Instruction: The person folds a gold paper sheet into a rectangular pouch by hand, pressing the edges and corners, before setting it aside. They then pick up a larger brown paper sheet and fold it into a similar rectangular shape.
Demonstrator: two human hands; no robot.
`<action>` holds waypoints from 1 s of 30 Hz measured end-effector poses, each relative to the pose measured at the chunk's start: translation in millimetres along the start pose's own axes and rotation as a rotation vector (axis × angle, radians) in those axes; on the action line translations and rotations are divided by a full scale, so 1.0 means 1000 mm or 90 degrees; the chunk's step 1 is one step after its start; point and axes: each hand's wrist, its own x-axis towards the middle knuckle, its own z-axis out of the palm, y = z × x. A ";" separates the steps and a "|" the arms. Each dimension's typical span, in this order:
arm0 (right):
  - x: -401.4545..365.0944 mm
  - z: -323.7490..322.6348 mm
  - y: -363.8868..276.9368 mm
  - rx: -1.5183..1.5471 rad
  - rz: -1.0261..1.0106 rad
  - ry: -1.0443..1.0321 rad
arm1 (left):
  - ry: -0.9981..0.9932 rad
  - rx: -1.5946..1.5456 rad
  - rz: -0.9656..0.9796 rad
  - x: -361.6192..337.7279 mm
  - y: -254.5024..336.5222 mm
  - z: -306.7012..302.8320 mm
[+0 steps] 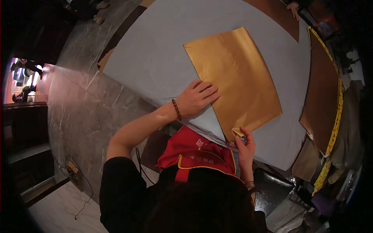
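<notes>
A gold satiny cloth (241, 73) with straight edges lies spread over the pale grey-white sheet (155, 46) that covers the table. My left hand (200, 96) rests flat on the cloth's left edge, fingers stretched out over it; a beaded bracelet circles that wrist. At the cloth's near corner, my right hand (244, 146) pinches the gold fabric between thumb and fingers, and the material is folded and puckered there. A faint wrinkled line runs down the upper part of the cloth.
Brown board (320, 97) shows beyond the sheet on the right, bordered by a yellow strip (337, 124). Another person's hand (294, 9) is at the far right edge. A black seat (272, 190) stands beside me. A dark cable (91, 192) lies on the floor.
</notes>
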 end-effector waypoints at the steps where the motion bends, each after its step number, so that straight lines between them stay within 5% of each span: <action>1: 0.000 0.001 -0.003 0.002 0.011 0.005 | 0.007 -0.007 0.002 0.001 0.001 0.001; 5: -0.001 0.004 -0.004 0.005 0.015 0.008 | 0.008 -0.031 0.008 0.006 0.006 -0.003; 18: 0.001 0.002 0.000 0.021 0.016 0.031 | -0.264 -0.097 0.080 0.007 0.012 -0.008; 30: -0.001 -0.002 0.015 0.031 -0.022 0.058 | -0.284 -0.106 0.074 0.006 0.011 -0.006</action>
